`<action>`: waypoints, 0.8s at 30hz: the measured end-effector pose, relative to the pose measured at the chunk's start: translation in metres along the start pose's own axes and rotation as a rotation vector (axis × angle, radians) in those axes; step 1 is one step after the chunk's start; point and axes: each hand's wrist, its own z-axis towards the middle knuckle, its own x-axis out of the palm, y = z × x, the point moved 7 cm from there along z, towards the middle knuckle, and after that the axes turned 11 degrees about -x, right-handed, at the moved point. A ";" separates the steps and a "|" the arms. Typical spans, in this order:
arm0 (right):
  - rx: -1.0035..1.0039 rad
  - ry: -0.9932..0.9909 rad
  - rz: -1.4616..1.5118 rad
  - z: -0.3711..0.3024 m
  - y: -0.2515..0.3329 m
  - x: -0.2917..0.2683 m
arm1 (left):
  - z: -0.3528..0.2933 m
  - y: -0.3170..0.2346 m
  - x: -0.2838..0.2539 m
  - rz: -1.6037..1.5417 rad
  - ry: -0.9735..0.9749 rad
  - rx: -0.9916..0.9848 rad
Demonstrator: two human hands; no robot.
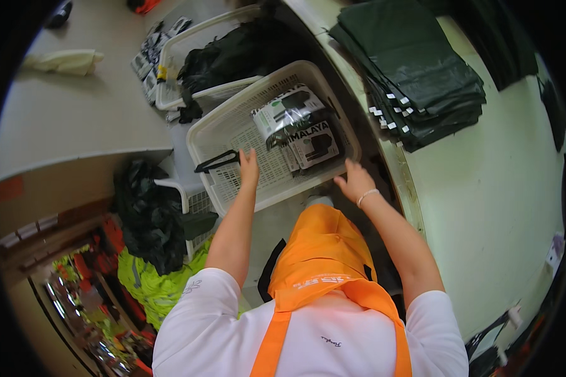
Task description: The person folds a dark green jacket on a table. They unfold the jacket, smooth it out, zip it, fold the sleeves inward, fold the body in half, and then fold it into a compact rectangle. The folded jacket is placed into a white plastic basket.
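Note:
A white slatted plastic basket (198,139) lies in front of me, tilted in the view. My left hand (249,168) is over its near left part, closed on a black strap-like loop (217,161) that reaches out to the basket's left rim. By the near right corner is my right hand (357,182), empty, thumb and fingers apart, close to the rim; whether it touches cannot be made out. Inside the basket, toward its right side, one clear plastic package with a printed label (289,113) partly covers another printed package (314,147).
Behind stands a second white basket (170,50) with black plastic inside. At right, a stack of dark green folded packets (409,69) sits on a pale table (497,176). Black bags (148,213) and yellow-green garments (163,283) lie at left. A pale glove-like item (63,62) rests far left.

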 end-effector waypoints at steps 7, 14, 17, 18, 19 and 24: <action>0.385 0.193 0.384 -0.168 -0.043 0.124 | -0.033 0.102 0.132 0.713 0.598 -0.039; 0.957 -0.735 0.843 -0.313 -0.123 0.209 | -0.187 -0.024 0.247 0.933 0.906 0.652; 1.154 -1.035 1.152 -0.386 -0.146 0.292 | -0.328 -0.044 0.276 0.875 1.021 0.970; 1.189 -1.094 1.271 -0.404 -0.150 0.322 | -0.378 -0.046 0.283 0.789 1.064 1.124; 1.220 -1.151 1.387 -0.420 -0.153 0.354 | -0.433 -0.049 0.290 0.772 1.125 1.361; 1.719 -1.244 1.127 -0.492 -0.178 0.482 | -0.609 -0.040 0.362 0.669 1.028 1.945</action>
